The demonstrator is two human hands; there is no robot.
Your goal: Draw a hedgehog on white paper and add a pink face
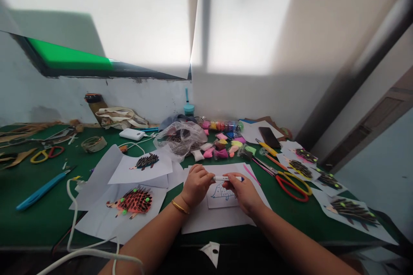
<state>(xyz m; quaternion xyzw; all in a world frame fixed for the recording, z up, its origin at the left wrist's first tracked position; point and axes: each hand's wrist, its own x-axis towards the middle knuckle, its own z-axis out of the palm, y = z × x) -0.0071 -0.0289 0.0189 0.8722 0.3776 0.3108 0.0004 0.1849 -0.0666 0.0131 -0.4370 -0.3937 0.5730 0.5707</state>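
A white cable (93,251) loops nearest me; I see left hand (196,184) and right hand (241,191), each grip pinched around one marker (222,178), apparently steadying it above the hedgehog drawing (222,197)

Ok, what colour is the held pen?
The pen is white with a dark blue end, in head view.

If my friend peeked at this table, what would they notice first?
Probably the orange hedgehog picture with black spikes and green dots, on white paper at the left. Next, the cluster of small, bright-coloured packets at the back middle. Then, front and centre, the left hand and right hand holding a slim white pen with a blue end above a blue hedgehog drawing.
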